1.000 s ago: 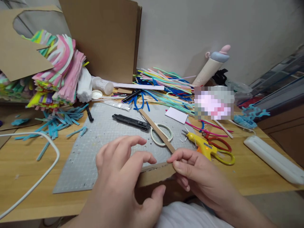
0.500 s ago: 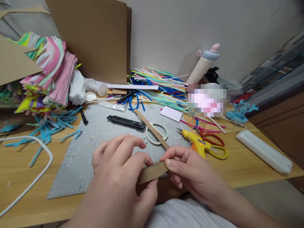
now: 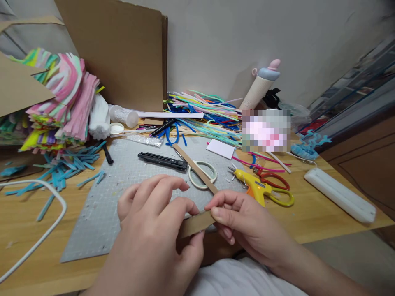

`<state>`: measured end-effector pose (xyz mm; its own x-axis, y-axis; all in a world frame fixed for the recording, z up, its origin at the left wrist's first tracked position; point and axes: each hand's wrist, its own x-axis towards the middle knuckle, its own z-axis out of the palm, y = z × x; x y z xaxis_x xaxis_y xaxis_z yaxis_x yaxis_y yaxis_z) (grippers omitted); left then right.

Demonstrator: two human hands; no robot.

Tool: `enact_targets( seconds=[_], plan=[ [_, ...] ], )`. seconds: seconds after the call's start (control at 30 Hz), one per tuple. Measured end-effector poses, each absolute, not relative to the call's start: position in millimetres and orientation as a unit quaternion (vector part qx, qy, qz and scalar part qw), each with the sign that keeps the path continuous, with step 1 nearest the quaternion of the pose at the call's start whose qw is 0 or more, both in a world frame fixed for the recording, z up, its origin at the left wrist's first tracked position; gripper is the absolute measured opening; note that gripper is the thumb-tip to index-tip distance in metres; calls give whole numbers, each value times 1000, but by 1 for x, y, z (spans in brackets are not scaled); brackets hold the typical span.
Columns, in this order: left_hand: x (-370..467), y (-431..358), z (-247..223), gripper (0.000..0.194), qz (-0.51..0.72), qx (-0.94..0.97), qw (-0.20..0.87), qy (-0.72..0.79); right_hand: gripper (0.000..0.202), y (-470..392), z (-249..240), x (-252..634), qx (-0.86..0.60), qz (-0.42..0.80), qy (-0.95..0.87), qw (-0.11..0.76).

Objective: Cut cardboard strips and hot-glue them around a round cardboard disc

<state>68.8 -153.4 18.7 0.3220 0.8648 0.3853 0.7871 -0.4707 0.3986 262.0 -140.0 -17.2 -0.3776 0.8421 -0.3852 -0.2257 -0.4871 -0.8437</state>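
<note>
A short brown cardboard strip (image 3: pixel 197 224) is held between my two hands above the mat's front edge. My left hand (image 3: pixel 154 222) grips its left part between thumb and fingers, the other fingers loosely curled. At the strip's right end, my right hand (image 3: pixel 237 213) pinches it between thumb and index finger. Just beyond my fingers, a longer thin cardboard strip (image 3: pixel 193 164) lies across a roll of white tape (image 3: pixel 190 179). Left of the roll rests a black utility knife (image 3: pixel 162 161). The grey cutting mat (image 3: pixel 92 234) lies beneath these tools.
A yellow glue gun (image 3: pixel 254 185) and scissors (image 3: pixel 285 197) lie to the right, near a white oblong case (image 3: pixel 339 195). Pipe cleaners (image 3: pixel 200 109) are piled at the back; bundled ones (image 3: pixel 68 94) and blue cut pieces (image 3: pixel 66 164) are left. A white cable (image 3: pixel 60 213) loops at left.
The camera view has shifted slightly, moving most of the scene a little left and down. Both hands keep nearly the same hold on the cardboard strip.
</note>
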Motion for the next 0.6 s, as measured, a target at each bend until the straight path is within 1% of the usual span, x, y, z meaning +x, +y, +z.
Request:
enact_targets(
  seconds=[0.33, 0.5, 0.6],
  plan=[
    [67, -153, 16, 15, 296, 803, 88, 510, 31, -140, -16, 261, -436, 745, -361, 352],
    [67, -153, 17, 14, 295, 803, 70, 514, 30, -140, -17, 262, -435, 745, -363, 353],
    [64, -154, 19, 18, 286, 808, 49, 512, 29, -140, -18, 262, -430, 748, -360, 355]
  ],
)
